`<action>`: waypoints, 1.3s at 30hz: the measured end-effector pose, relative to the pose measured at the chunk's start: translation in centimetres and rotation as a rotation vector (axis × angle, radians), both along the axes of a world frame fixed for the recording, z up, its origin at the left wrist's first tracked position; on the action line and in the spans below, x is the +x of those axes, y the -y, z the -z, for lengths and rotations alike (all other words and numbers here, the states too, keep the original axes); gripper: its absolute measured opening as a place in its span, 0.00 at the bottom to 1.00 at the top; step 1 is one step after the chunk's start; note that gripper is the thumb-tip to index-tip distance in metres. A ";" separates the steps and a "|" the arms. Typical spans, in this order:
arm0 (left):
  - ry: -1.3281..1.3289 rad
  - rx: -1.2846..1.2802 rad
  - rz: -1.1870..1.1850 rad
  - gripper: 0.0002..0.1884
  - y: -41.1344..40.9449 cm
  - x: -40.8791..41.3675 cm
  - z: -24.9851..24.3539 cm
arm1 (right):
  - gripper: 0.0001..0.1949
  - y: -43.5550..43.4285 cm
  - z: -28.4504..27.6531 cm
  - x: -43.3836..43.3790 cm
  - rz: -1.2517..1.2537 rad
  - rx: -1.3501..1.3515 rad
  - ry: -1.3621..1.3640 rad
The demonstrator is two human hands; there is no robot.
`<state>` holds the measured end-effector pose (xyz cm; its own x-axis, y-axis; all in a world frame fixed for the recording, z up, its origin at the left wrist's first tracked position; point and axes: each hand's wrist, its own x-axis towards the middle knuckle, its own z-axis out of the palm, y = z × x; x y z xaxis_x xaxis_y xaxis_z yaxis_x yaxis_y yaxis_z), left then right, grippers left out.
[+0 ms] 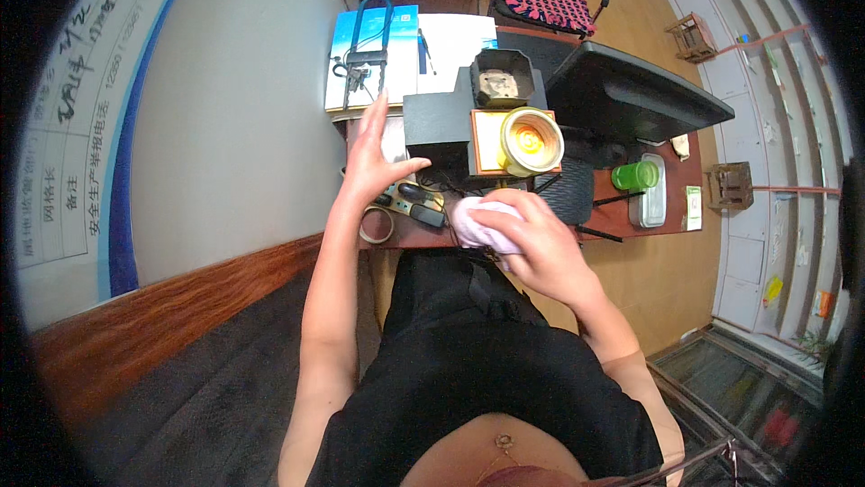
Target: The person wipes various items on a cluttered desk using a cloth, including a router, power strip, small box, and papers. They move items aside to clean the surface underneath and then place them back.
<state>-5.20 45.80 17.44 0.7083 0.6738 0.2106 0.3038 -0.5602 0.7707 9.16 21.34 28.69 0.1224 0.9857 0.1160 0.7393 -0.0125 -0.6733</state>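
Note:
My right hand grips a bunched pale-pink cloth above the near edge of the reddish-brown desk. Fingers spread and holding nothing, my left hand is over the desk's left side, beside a dark grey box-like object. Below it a power strip with black adapters plugged in lies near a roll of tape. A yellowish jar stands on an orange-edged box. Behind the jar is a black angular pot with pale material inside.
A monitor seen from above spans the desk's right side. Nearby are a router with black antennas, a green cup and a clear plastic container. A blue U-lock with keys lies on papers. The wall borders the left.

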 end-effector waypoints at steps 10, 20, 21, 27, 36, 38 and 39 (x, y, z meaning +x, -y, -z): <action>0.101 0.309 0.359 0.21 10.4 6.9 -4.5 | 0.30 6.5 1.9 3.2 0.250 0.116 -0.124; 0.086 0.285 0.294 0.12 11.6 7.6 -3.6 | 0.30 7.7 3.1 3.0 0.219 0.117 -0.096; 0.118 0.261 0.295 0.12 11.6 7.0 -4.2 | 0.30 7.6 3.2 3.0 0.211 0.123 -0.096; 0.186 0.296 0.182 0.14 8.3 3.0 -9.4 | 0.29 7.3 3.1 2.6 0.202 0.122 -0.092; 0.059 0.343 0.044 0.12 4.1 1.4 -7.9 | 0.29 7.1 3.7 2.2 0.199 0.120 -0.096; 0.029 0.331 0.051 0.12 4.1 1.7 -7.5 | 0.29 7.0 3.7 2.2 0.205 0.112 -0.093; 0.023 0.339 0.059 0.12 4.1 1.6 -7.2 | 0.29 7.0 3.7 2.2 0.208 0.107 -0.090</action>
<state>-3.58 41.73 24.61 0.7364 0.5204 0.4324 0.2476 -0.8020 0.5437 11.33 14.32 25.00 0.3357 0.9209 0.1981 0.6656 -0.0831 -0.7417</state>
